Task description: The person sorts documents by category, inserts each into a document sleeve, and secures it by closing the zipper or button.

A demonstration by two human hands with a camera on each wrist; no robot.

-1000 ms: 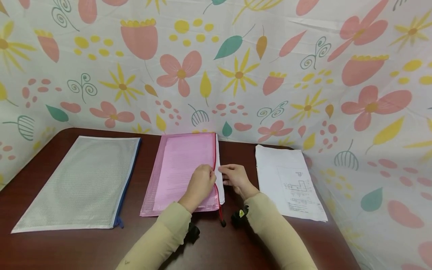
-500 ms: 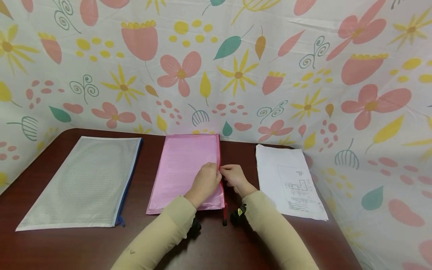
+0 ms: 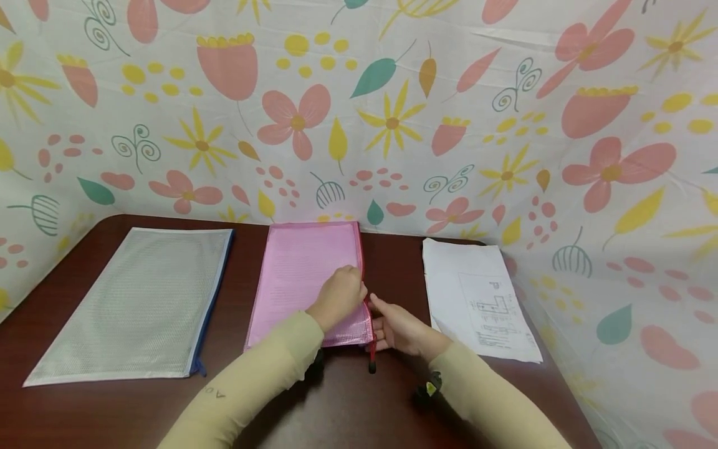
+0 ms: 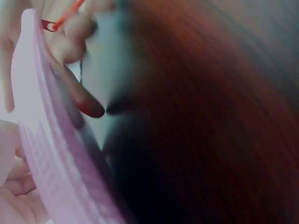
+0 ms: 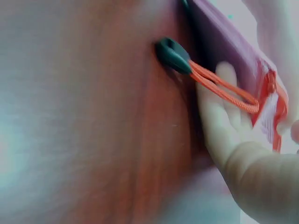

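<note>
A pink mesh zip pouch [image 3: 303, 268] with printed sheets showing through it lies in the middle of the table. My left hand [image 3: 339, 296] pinches its right edge by the red zip [image 3: 359, 249]. Beside the lower right corner is my right hand [image 3: 406, 330], thumb apart and fingers extended at the edge. In the right wrist view, those fingers [image 5: 219, 112] reach under the slightly raised pouch. A red cord pull with a black end [image 5: 173, 56] hangs from the zip across them. The left wrist view shows the pouch's edge [image 4: 51, 126] tilted up.
A white mesh zip pouch [image 3: 140, 299] with a blue zip lies on the left of the dark wooden table [image 3: 359, 411]. To the right is a stack of white paper [image 3: 454, 280] with a printed diagram. A flower-patterned cloth [image 3: 359, 156] hangs behind the table.
The white sheets that stuck out past the pink pouch's zip edge are now inside it. My right hand has left its pinch near the zip, opened and moved down toward the lower corner.
</note>
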